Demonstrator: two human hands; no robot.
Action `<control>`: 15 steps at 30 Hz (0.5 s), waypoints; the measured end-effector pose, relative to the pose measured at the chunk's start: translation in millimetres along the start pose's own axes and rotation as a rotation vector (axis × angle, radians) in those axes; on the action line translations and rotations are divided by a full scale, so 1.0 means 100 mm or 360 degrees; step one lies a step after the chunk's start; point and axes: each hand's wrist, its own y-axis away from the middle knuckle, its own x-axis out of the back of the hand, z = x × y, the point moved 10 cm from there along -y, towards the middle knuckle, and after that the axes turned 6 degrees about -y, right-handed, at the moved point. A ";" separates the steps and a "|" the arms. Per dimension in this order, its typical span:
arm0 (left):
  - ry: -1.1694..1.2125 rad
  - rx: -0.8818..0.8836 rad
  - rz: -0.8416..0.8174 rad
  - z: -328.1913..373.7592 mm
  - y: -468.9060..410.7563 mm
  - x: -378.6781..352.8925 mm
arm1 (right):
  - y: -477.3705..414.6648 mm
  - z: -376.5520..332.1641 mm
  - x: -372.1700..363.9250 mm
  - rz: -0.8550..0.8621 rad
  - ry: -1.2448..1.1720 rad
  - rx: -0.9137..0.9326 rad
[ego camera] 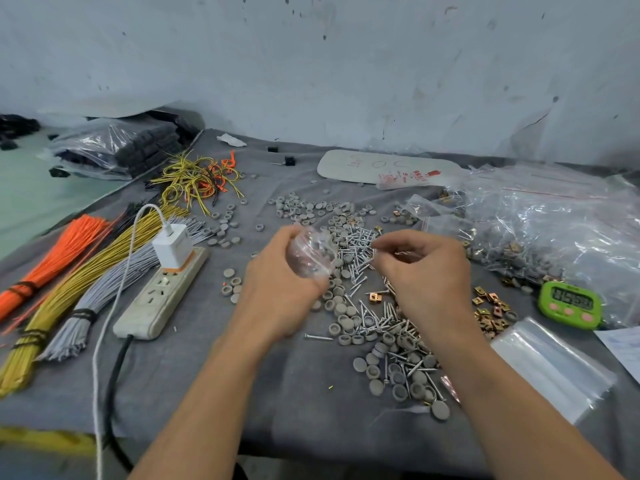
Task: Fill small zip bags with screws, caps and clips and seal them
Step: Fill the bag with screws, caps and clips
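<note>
View down onto a table (pixel 294 403) draped in grey cloth, with two bare forearms reaching in from the near edge.

Near the middle of the table, lifted just above the parts: a small clear zip bag (pixel 310 252), crumpled, gripped in the curled fingers of the left hand (pixel 277 289). Just beside it on the right, the right hand (pixel 422 271), fingertips pinched together on thin silvery bits, apparently screws (pixel 356 251) from the loose pile directly under both hands.

Scattered from the middle toward the near edge: round grey caps (pixel 346 317), mixed in with more screws. Toward the right edge, a small heap of copper-coloured clips (pixel 491 306), near a green digital timer (pixel 569 304).

At the far right corner, a large mound of filled bags (pixel 554 230). At the near right corner, a flat stack of empty clear bags (pixel 550 368).

Along the left side: a white power strip (pixel 162 292) with a white charger (pixel 173 245) plugged in, then tied bundles of orange wires (pixel 69 244), yellow wires (pixel 69 292) and grey wires (pixel 104 289), lying side by side.
</note>
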 end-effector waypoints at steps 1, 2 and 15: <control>-0.0227 -0.0035 0.0014 0.00 0.00 -0.04 | 0.00 0.01 0.00 0.0008 -0.0103 -0.0030; -0.0382 -0.0054 -0.0001 0.00 0.00 -0.09 | 0.01 0.01 -0.02 0.0003 -0.0176 -0.0055; -0.0242 -0.0110 -0.0238 0.10 0.02 -0.33 | 0.10 -0.09 -0.49 -0.0327 -0.0119 0.0090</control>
